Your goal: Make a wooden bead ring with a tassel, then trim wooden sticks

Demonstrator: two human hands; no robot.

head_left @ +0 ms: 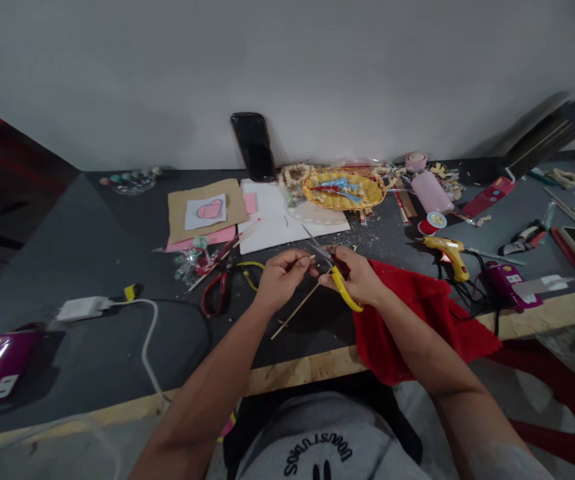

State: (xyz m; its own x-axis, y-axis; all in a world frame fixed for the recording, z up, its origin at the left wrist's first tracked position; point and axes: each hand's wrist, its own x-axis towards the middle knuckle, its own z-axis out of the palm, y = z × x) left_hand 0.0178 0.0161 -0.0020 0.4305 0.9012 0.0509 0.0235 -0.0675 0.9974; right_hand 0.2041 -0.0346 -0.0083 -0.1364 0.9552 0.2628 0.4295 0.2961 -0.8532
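Observation:
My left hand (pixel 283 279) is closed in a pinch on a small pale piece (pixel 312 257), too small to name surely. In my right hand (pixel 358 275) is a pair of scissors (pixel 345 291) with yellow handles. Their blades point up and left, close beside the left fingertips. A thin wooden stick (pixel 295 312) slants down-left from below the right fingers; whether they touch it I cannot tell. Beneath my right forearm a red cloth (pixel 412 313) hangs over the table's front edge. White paper (pixel 262 230) lies beyond the hands.
A yellow wicker basket (pixel 312 193) holds blue and red bits. A phone (pixel 255 147) leans on the wall. To the right are a red thread spool (pixel 432 224), a yellow glue gun (pixel 448 257) and a purple power box (pixel 510 285). A white cable (pixel 150 340) crosses the left side.

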